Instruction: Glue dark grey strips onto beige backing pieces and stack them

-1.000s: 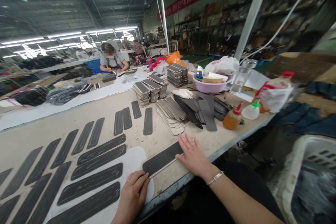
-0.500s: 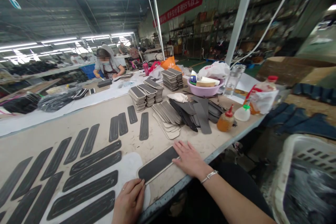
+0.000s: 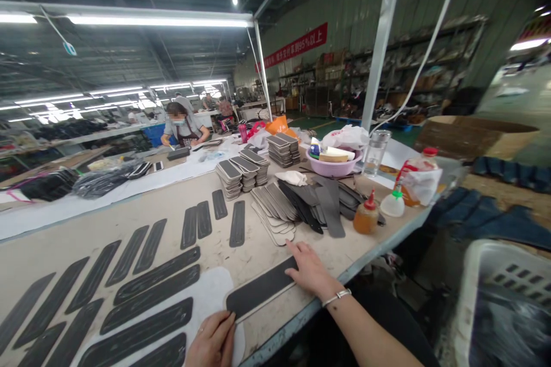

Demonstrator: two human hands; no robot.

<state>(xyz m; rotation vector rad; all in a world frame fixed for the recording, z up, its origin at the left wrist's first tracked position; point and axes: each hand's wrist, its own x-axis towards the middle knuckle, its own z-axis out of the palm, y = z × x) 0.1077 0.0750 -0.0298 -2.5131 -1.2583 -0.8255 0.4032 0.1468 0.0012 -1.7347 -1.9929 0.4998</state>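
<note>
A long dark strip on a pale backing piece (image 3: 258, 292) lies near the table's front edge. My right hand (image 3: 310, 269) lies flat on its right end, fingers spread. My left hand (image 3: 213, 341) presses its left end, fingertips touching the corner, partly cut off by the bottom of the view. Neither hand grips anything. Left of the strip, several dark strips (image 3: 150, 298) lie in rows on the table, some over a white sheet (image 3: 213, 292).
Stacks of backed pieces (image 3: 241, 172), a fan of dark and pale pieces (image 3: 297, 203), a pink bowl (image 3: 331, 166), glue bottles (image 3: 365, 215) and a clear jar (image 3: 374, 152) stand further back. A white basket (image 3: 503, 298) is at lower right. Another person (image 3: 183, 126) works far off.
The view has tilted upward, so the table and hands sit lower in the picture. Both hands stay on the ends of the same strip.
</note>
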